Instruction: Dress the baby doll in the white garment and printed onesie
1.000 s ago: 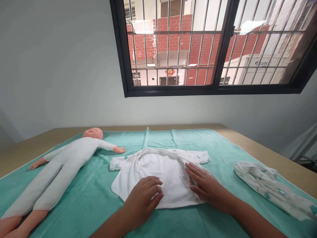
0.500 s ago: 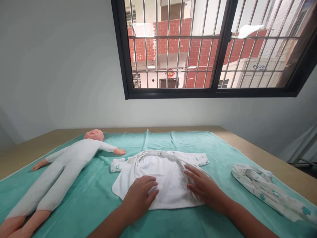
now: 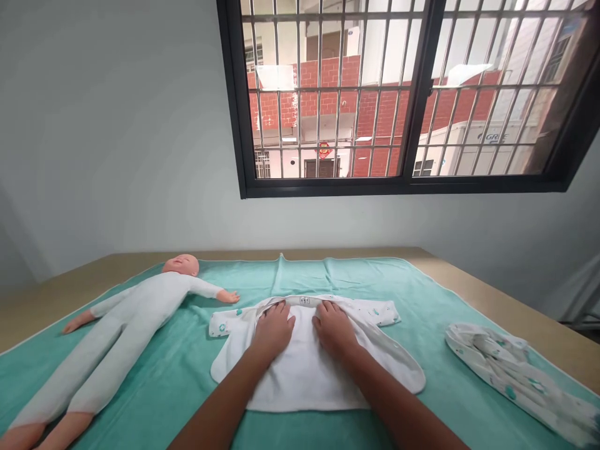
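Observation:
A small white baby top lies spread open on the teal blanket, inside facing up, its patterned sleeves out to either side. My left hand and my right hand rest side by side on its upper part, just below the collar, fingers flat and pointing away from me. Neither hand grips the cloth. A baby doll in a white suit lies on its back to the left, one arm reaching toward the top's left sleeve.
A crumpled patterned garment lies at the blanket's right edge. The blanket covers a tan table set against a pale wall under a barred window.
Both hands slid from the garment's lower middle up to just under the collar and came closer together. The right front flap now lies folded out to the right.

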`<state>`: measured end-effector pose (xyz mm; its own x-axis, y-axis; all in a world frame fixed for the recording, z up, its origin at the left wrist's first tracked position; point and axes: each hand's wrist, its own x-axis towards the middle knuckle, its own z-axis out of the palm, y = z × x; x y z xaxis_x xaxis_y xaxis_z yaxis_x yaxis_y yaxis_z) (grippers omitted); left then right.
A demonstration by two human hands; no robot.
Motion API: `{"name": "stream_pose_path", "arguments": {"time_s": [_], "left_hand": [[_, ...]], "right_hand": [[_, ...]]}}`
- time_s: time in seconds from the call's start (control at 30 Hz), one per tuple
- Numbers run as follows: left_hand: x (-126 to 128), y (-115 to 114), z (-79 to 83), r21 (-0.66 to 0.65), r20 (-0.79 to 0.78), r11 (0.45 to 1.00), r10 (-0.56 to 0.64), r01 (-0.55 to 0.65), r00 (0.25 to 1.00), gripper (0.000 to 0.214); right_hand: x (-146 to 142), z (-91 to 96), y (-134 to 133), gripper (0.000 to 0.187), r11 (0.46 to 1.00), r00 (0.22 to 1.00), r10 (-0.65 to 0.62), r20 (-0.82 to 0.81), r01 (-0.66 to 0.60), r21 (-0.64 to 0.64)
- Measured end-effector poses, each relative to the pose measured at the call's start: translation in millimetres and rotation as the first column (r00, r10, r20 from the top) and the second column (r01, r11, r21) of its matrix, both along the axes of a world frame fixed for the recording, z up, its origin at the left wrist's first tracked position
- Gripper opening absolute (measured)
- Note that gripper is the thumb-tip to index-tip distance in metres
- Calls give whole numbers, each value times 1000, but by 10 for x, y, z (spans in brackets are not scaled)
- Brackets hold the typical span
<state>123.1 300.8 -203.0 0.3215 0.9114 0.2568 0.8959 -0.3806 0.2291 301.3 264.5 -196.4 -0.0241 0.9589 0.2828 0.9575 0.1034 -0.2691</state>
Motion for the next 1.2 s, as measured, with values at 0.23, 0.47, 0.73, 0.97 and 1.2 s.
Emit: {"name": "stream_pose_path", "arguments": {"time_s": [0.23,0.47,0.73,0.97,1.2], "left_hand": [[-68,29,-55,18,-132,1000,-9,11,991,52],[-82,9,-58,107,-145,994,6,9,989,48],[-105,40,-91,60,-136,998,-4,12,991,55],[-108,90,-152,34,-146,999,-10,16,989,56],[-114,99,-154,12,-150,1000,-9,11,989,55]], "right_hand": [[120,-54,-6,49,998,999,39,12,-38,-39],[135,-77,22,50,998,1000,9,4,-9,-69],[138,-76,34,64,994,1000,-3,3,3,-108],[147,-98,65,71,981,1000,2,18,1,-192],[168,-128,91,73,977,999,25,25,-19,-211]]}}
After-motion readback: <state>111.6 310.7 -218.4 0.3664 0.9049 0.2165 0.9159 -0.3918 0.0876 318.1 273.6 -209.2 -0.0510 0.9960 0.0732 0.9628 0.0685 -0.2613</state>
